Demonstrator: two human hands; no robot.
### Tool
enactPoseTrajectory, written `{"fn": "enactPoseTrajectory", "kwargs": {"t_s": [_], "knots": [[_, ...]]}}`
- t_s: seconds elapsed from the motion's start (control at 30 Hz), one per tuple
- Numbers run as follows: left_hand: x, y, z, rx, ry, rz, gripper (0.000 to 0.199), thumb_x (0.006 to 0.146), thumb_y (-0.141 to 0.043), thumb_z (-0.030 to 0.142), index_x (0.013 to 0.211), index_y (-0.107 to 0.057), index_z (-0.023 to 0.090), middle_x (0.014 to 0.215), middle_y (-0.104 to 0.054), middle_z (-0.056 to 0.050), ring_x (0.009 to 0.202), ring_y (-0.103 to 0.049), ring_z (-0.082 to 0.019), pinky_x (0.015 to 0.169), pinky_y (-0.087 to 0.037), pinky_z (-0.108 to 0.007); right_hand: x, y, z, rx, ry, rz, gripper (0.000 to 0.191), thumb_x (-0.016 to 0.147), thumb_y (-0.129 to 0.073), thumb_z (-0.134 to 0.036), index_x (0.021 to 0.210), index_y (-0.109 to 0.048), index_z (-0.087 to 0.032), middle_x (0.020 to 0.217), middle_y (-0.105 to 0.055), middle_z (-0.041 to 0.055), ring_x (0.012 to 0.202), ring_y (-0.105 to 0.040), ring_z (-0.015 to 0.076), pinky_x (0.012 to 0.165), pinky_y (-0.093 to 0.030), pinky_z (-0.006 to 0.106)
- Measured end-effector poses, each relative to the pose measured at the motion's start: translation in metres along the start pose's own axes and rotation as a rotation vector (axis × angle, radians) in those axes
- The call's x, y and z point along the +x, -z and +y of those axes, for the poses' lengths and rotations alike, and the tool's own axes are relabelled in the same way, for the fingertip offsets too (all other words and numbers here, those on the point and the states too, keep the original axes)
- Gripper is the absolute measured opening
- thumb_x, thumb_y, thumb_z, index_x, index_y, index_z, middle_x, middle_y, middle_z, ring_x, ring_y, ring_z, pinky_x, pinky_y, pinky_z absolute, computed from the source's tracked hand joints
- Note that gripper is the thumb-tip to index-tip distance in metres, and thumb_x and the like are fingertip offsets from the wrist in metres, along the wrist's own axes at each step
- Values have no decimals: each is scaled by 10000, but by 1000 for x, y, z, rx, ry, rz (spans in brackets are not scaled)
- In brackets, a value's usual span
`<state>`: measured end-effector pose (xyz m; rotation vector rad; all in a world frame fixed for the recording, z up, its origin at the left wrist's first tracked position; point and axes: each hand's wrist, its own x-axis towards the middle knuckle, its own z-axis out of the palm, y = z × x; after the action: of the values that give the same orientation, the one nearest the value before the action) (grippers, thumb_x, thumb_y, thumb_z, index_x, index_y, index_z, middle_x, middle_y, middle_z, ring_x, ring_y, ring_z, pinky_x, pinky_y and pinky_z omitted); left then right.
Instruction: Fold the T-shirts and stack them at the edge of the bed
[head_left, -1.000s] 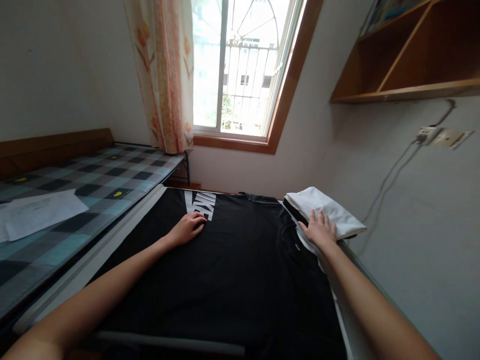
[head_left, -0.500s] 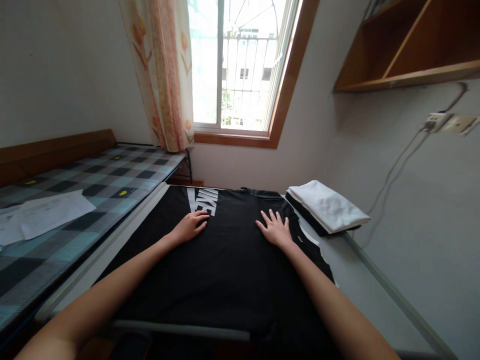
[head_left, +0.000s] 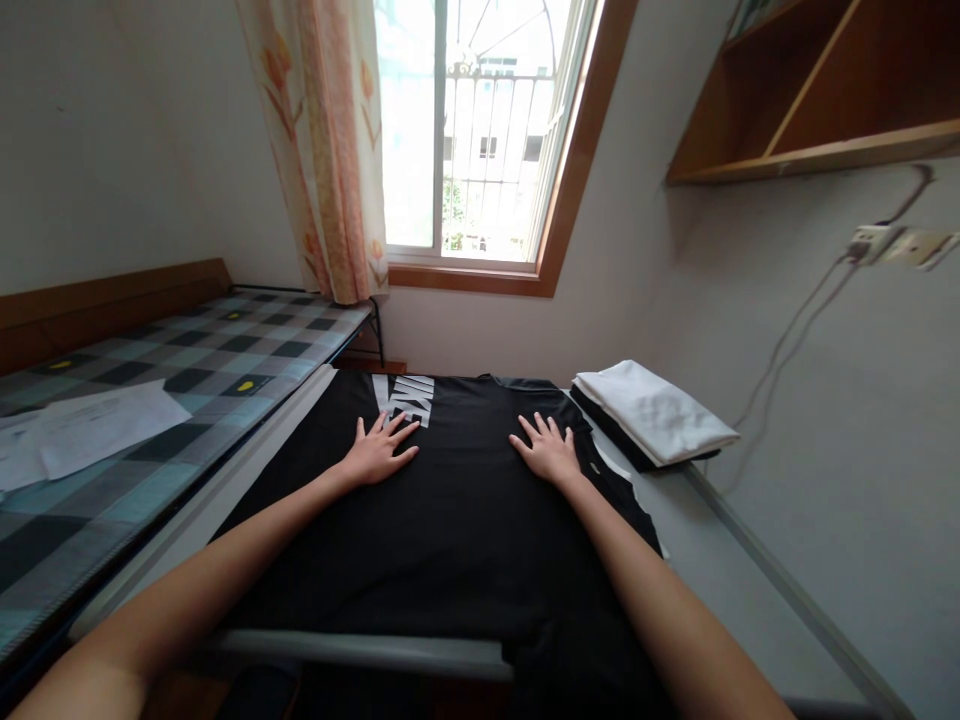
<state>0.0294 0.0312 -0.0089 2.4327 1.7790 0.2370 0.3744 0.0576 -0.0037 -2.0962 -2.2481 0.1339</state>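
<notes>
A black shirt with large white lettering lies spread over a light table, part of it hanging over the near edge. My left hand rests on it with fingers spread, beside and partly over the lettering. Flat on the right part of the same cloth is my right hand, its fingers also apart. Neither hand grips anything. Just beyond my right hand, a folded white cloth sits on top of a dark folded one at the table's right side.
On the left stands a bed with a checked mattress, papers lying on it. A curtain hangs by the window. Wooden shelves and a socket with cables are on the right wall.
My left hand has spread its fingers wider and turned flatter on the shirt. The shirt has shifted slightly, with its right edge drawn inward a little. My right hand has barely moved.
</notes>
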Motion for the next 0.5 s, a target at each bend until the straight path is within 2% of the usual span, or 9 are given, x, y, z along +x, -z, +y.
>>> {"fn": "enactPoseTrajectory", "kwargs": {"t_s": [0.17,0.3,0.4,0.5], "knots": [[4,1,0,7,7,4,622,908,-312,643,1471,-319,379,1580,-227,-16,1445,-119,-382,1071,-50,-706,5,0,-1,18,-5,14,674,919,-254,-655,1502,-281,-316,1591,-189,65,1454,-122,307,1128,-78,582],[0,2,5,52,31,14,641,916,-272,645,1483,-306,350,1577,-234,-9,1450,-147,-337,1112,-84,-649,2,-4,0,8,4,98,610,949,-292,-565,1467,-379,-255,1557,-286,94,1431,-215,297,1132,-123,547],[-5,3,8,108,157,43,699,904,-263,665,1497,-296,297,1571,-251,-56,1442,-162,-358,1114,-106,-641,-3,-5,-1,-36,34,200,540,974,-295,-429,1383,-501,-142,1474,-425,141,1378,-335,264,1150,-128,471],[-10,3,8,121,291,19,762,863,-246,735,1502,-276,322,1580,-218,-65,1432,-124,-426,1066,-95,-714,-9,-3,-3,-92,71,204,542,983,-285,-382,1349,-525,-64,1439,-459,181,1342,-390,265,1140,-185,408]]}}
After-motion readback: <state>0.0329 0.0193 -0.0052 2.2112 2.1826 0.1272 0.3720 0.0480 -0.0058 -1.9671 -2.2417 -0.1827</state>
